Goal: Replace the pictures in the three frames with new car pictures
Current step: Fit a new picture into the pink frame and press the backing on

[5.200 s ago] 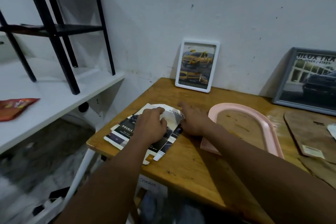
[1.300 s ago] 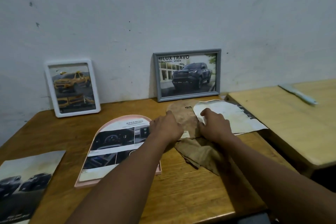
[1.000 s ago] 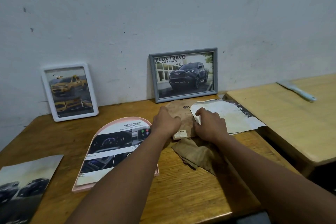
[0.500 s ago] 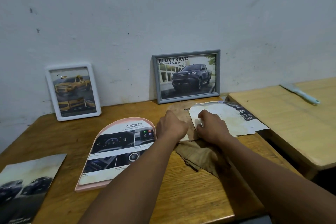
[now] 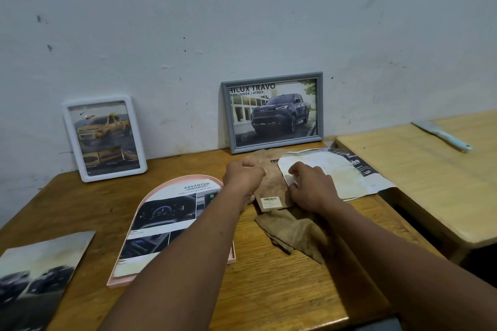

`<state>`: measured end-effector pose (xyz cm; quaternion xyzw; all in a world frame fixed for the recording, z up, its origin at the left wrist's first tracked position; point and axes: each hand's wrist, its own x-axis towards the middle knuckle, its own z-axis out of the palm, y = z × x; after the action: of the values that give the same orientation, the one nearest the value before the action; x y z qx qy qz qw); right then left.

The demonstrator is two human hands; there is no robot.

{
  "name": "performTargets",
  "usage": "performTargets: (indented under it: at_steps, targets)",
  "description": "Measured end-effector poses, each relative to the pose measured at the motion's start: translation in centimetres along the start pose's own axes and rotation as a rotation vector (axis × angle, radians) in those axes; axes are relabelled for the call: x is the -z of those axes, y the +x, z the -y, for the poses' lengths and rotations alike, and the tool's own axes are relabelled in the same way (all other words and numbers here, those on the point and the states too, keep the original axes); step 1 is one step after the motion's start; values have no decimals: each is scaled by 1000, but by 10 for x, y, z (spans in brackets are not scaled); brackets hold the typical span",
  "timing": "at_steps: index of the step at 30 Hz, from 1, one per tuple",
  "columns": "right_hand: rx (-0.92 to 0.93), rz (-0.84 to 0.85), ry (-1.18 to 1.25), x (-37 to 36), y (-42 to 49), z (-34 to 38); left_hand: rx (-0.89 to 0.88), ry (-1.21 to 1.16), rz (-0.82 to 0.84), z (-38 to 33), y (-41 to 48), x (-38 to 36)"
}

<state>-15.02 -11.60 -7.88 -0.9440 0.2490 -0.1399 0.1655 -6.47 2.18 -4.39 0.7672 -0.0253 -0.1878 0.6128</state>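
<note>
step: third frame, closing it up. The pink arch frame [image 5: 114, 283] lies flat on the bench [image 5: 269, 290], left of centre, back not yet on.
frame contents: "ADVANCED" dashboard print [image 5: 164, 220] lies inside the arch.
backing board [image 5: 270, 183]: brown, arch-cut, flat just right of the pink frame, barcode sticker at its near end.
left hand [image 5: 243, 177]: fingers curled on the board's left edge, gripping it.
right hand [image 5: 312, 187]: fingers curled where the old sheet [image 5: 338, 174] overlaps the board. Pinching or just pressing, can't tell.
next (my read): pull the board clear of the old sheet, carry it left, seat it over the print with arch ends matched. The print could shift.
other frames: white frame [image 5: 70, 140] far left holds a yellow pickup print; grey frame [image 5: 273, 76] far centre holds a dark Hilux print. Both lean on the wall.
</note>
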Motion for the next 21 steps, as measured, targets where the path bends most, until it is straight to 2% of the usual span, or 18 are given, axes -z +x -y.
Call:
performTargets:
  at_steps: [4, 10, 14, 21]
  targets:
    - [-1, -5, 19, 1, 2, 0, -14, 48, 63, -2, -2, -8]
    - [-48, -31, 22, 5, 3, 2, -156, 147, -147, -2, 4, 1]
    - [-106, 15, 47, 2, 2, 1, -249, 170, -280, -2, 5, 19]
    - [-132, 35, -52, -4, 2, 1, -372, 153, -395, -6, 6, 58]
